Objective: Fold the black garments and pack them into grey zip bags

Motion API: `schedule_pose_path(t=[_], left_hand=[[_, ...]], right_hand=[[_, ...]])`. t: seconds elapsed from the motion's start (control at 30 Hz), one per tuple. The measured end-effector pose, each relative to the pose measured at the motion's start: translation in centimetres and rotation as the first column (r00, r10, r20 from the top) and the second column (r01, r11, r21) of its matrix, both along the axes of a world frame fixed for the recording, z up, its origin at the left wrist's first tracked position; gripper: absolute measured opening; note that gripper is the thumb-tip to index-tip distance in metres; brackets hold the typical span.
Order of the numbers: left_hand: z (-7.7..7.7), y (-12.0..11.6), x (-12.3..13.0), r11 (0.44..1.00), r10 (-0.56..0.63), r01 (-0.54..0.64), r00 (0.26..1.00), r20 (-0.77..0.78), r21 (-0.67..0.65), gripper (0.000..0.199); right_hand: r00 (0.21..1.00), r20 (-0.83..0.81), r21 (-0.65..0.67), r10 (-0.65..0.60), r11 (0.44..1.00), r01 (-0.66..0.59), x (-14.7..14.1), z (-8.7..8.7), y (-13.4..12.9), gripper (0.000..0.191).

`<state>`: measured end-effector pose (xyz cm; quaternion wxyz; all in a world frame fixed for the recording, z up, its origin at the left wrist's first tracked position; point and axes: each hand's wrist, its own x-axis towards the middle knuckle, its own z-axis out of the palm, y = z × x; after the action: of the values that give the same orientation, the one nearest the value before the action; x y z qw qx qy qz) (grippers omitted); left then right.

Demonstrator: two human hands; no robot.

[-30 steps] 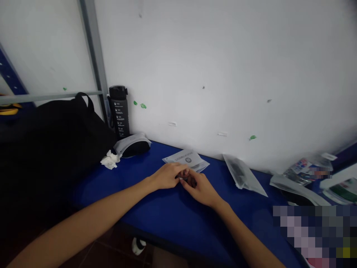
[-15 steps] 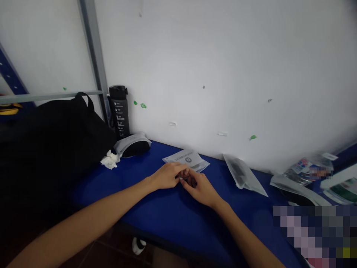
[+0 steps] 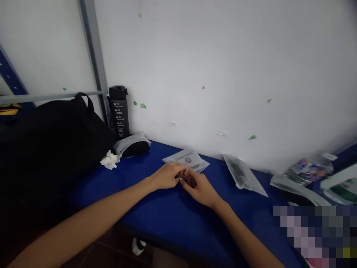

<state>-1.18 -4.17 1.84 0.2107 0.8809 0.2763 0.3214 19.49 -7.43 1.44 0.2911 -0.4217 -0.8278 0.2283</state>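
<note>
My left hand (image 3: 166, 176) and my right hand (image 3: 199, 189) meet over the blue tabletop (image 3: 117, 190), fingers curled together. Between their fingertips is a small dark object (image 3: 193, 182), mostly hidden, so I cannot tell what it is. Just behind my fingers lies a printed white card or leaflet (image 3: 185, 158), close to my left fingertips and apparently not held. A translucent bag with a dark item inside (image 3: 242, 174) lies to the right of my right hand.
A black water bottle (image 3: 119, 111) and a black bag (image 3: 61, 149) stand at the left, with a crumpled tissue (image 3: 110, 160) and a plastic-wrapped dark item (image 3: 132, 146) nearby. Several packets (image 3: 302, 175) lie at the right. A white wall backs the table.
</note>
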Motion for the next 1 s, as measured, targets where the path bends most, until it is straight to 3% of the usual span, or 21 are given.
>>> schedule_pose_path(t=[1.0], left_hand=[[0.18, 0.02, -0.02, 0.999, 0.005, -0.005, 1.0, 0.002, -0.044, 0.033]], right_hand=[[1.0, 0.024, -0.013, 0.017, 1.0, -0.016, 0.14, 0.03, 0.01, 0.015]])
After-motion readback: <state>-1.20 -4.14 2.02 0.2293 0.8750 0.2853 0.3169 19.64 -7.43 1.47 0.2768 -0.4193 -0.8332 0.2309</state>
